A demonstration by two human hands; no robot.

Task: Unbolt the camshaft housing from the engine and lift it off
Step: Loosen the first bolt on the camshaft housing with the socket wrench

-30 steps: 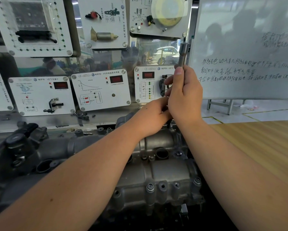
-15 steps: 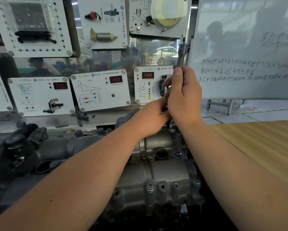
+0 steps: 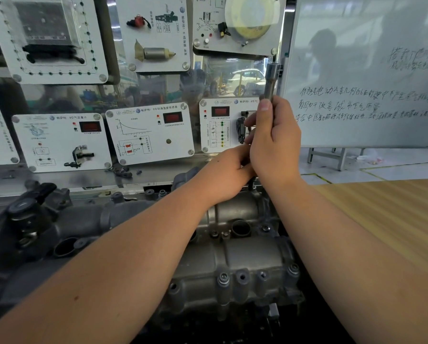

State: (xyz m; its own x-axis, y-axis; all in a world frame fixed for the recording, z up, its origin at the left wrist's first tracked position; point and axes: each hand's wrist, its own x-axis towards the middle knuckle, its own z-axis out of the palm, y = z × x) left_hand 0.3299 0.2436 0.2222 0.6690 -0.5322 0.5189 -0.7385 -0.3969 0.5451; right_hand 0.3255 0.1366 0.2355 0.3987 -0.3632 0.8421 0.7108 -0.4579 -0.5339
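Observation:
The grey cast camshaft housing (image 3: pixel 245 259) lies across the engine, with bolt heads along its near edge (image 3: pixel 222 278). My right hand (image 3: pixel 275 145) grips a long steel socket extension (image 3: pixel 271 80) that stands upright over the housing's far right corner; its lower end is hidden behind my hands. My left hand (image 3: pixel 230 170) curls around the tool's lower part just under the right hand, above the housing's far side.
Training panels with sensors and red displays (image 3: pixel 148 132) stand close behind the engine. A whiteboard (image 3: pixel 369 83) with writing is at the right. A wooden table top (image 3: pixel 386 219) lies right of the engine. Loose bolts (image 3: pixel 123 172) sit on the metal ledge.

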